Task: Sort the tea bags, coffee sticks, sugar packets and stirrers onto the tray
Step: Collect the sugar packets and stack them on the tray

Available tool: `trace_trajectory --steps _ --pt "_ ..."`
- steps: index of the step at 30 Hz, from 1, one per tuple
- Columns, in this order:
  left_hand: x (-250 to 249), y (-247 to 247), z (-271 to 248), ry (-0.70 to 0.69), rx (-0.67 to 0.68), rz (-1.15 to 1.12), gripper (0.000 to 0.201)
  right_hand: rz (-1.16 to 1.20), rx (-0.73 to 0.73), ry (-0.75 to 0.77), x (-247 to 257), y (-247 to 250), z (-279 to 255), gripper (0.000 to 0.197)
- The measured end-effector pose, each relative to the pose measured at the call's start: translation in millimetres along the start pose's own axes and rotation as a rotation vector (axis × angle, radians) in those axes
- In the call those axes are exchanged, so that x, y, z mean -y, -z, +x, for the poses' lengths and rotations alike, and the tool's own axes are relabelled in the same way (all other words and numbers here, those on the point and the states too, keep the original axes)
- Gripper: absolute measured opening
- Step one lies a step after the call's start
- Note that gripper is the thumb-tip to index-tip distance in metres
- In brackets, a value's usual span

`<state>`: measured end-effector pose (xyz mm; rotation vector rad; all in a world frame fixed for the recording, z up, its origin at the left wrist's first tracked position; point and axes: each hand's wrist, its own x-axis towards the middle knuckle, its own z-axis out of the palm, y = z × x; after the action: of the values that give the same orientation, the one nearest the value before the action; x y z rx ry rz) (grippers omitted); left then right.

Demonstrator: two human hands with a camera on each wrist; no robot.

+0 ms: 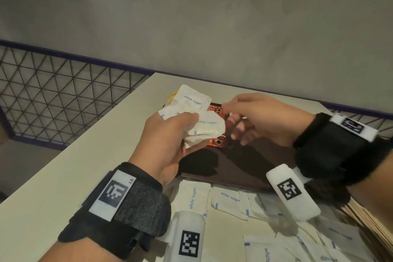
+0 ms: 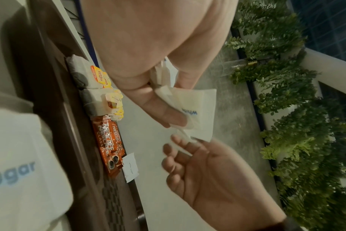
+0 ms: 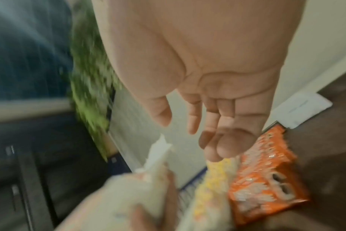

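Observation:
My left hand grips a bunch of white sugar packets above the far end of the dark brown tray. In the left wrist view the thumb pinches the packets. My right hand hovers just right of the bunch with relaxed fingers and holds nothing; the right wrist view shows its palm bare. On the tray lie red coffee sticks, tea bags with yellow tags, and one sugar packet.
Several loose sugar packets lie on the pale table in front of the tray. Wooden stirrers are stacked at the near right. A wire mesh rail borders the table on the left, and a grey wall stands behind.

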<state>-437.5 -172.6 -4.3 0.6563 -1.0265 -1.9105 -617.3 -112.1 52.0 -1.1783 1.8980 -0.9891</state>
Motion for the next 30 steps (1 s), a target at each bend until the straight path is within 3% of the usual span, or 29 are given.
trace_trajectory --steps 3,8,13,19,23,26,30 --pt "0.3 -3.7 -3.6 -0.002 0.042 0.055 0.035 0.205 0.017 0.061 11.1 -3.0 -23.2 0.045" --pt "0.9 -9.4 -9.1 -0.007 0.126 0.101 0.031 0.034 0.010 0.156 0.4 -12.4 -35.2 0.020" --pt "-3.0 -8.1 -9.0 0.075 0.111 -0.109 0.036 -0.138 -0.128 0.204 -1.8 4.0 -28.3 0.011" --pt "0.6 -8.7 -6.0 0.019 0.100 0.029 0.031 0.258 -0.011 0.225 -1.0 16.8 -35.6 0.035" --pt "5.1 -9.3 -7.4 -0.030 0.091 0.137 0.033 0.105 -0.064 0.301 -4.4 6.7 -32.2 0.024" --pt "5.6 -8.7 -6.8 -0.047 0.071 0.158 0.037 0.016 -0.119 0.318 -7.6 1.8 -29.9 0.028" --pt "4.4 -9.2 -7.6 -0.052 0.072 0.168 0.037 -0.017 -0.071 0.321 -6.6 0.1 -31.2 0.022"
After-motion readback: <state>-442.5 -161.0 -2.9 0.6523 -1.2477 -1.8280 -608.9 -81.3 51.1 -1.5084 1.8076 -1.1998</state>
